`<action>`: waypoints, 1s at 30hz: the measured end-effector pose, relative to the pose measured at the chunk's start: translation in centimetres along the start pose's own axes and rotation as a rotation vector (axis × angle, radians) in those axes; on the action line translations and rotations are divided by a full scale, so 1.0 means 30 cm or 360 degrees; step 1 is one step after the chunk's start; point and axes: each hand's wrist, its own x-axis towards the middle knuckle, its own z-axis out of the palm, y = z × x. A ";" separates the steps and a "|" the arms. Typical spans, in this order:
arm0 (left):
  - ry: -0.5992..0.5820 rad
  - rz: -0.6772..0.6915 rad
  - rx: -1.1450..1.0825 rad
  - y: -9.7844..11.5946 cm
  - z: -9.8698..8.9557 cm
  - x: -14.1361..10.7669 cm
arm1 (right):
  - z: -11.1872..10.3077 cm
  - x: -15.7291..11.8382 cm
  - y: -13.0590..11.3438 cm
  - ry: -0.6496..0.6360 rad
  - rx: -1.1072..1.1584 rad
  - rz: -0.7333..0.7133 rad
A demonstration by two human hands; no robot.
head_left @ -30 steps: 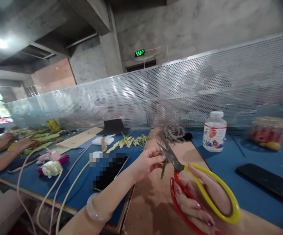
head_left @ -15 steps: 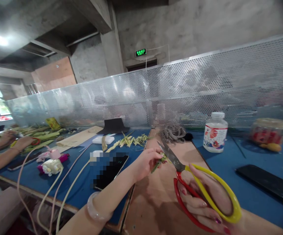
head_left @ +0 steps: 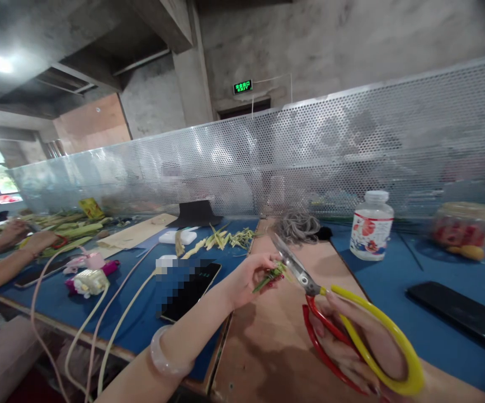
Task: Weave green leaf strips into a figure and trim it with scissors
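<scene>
Over the brown board point(head_left: 267, 347), my left hand point(head_left: 253, 277) pinches a small green plant piece point(head_left: 272, 275) between its fingers. A bracelet circles that wrist. My right hand point(head_left: 351, 341) is wrapped through the handles of large scissors point(head_left: 305, 280), one handle yellow and one red. The metal blades point up and to the left, just right of the plant piece, and look nearly closed. Behind the blades lies a bundle of grey cord point(head_left: 296, 226).
A plastic bottle point(head_left: 371, 226), a lidded jar point(head_left: 464, 229) and a black phone-like object point(head_left: 456, 313) are on the right. On the left are another phone point(head_left: 192, 291), cables, yellow-green strips point(head_left: 221, 238) and a person's hands point(head_left: 41, 243). A perforated metal screen point(head_left: 208, 168) stands behind.
The scissors and my right hand have shifted slightly right and down, away from the plant piece. The scissor blades look closer together. The plant piece has tilted a little in my left hand.
</scene>
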 end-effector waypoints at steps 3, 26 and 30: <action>-0.0023 0.0017 -0.0012 0.001 0.001 -0.002 | -0.001 0.001 0.000 0.0180 -0.0101 -0.0015; 0.0008 0.0096 -0.0244 0.015 -0.008 -0.004 | -0.160 0.019 -0.103 0.0947 -0.2726 -0.0717; 0.0009 0.0086 -0.0234 0.012 -0.018 0.000 | -0.154 0.020 -0.103 0.0902 -0.2914 -0.0782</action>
